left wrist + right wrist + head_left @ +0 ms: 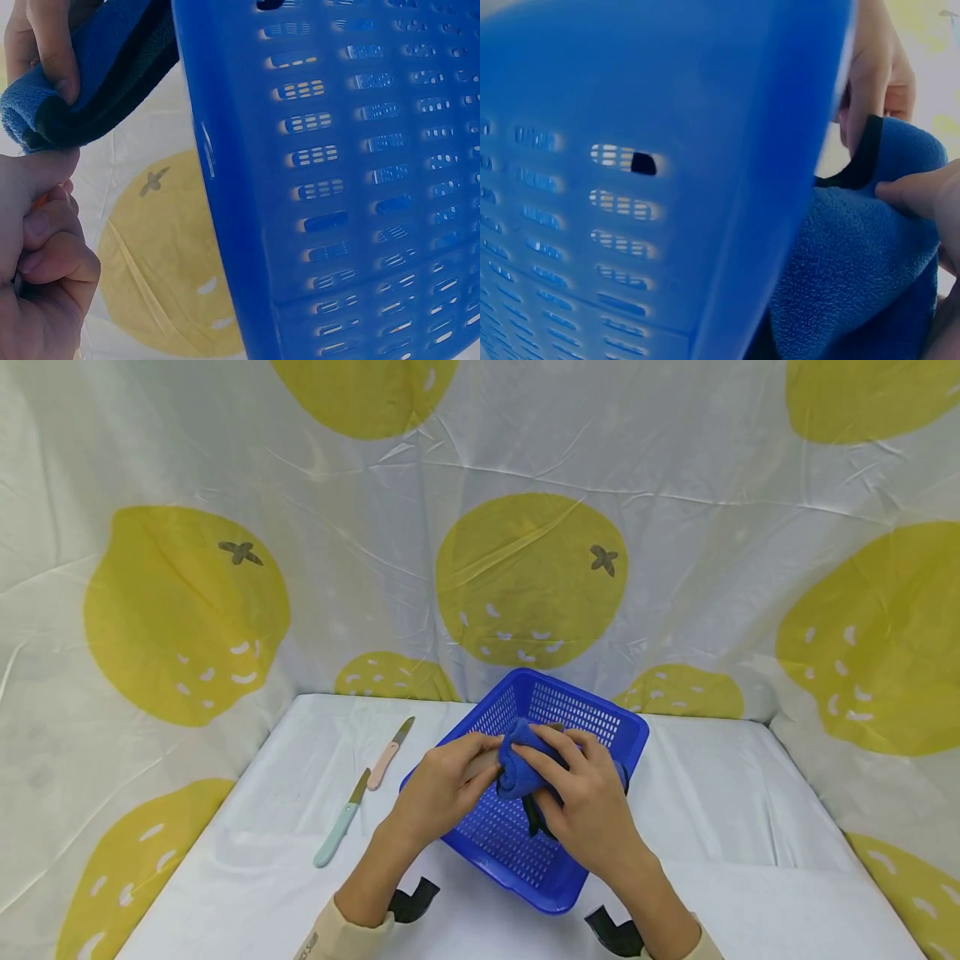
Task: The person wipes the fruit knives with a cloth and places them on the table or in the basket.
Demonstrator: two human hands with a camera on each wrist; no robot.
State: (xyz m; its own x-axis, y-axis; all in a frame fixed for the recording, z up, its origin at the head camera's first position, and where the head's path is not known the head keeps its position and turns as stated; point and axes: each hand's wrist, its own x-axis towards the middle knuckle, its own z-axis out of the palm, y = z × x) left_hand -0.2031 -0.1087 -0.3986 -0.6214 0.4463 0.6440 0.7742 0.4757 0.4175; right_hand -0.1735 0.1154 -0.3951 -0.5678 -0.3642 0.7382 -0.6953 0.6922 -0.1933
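Note:
Over the blue basket (502, 852), my right hand (588, 802) grips a folded blue cloth (517, 774) with dark edging. My left hand (438, 785) pinches the pale handle of a knife (482, 763) at the cloth's left side. The cloth hides most of its blade; a narrow brownish tip shows behind the right fingers. In the right wrist view, a fingertip presses into the terry cloth (847, 255). In the left wrist view, the left fingers are curled close below the cloth (112, 45), and the knife is mostly hidden.
Left of the basket, a pink-handled knife (384, 766) and a mint-handled knife (337, 833) lie on the white-covered table (750, 810). A lemon-print curtain (697, 568) hangs behind and at both sides. Black wrist mounts (414, 902) sit below both hands.

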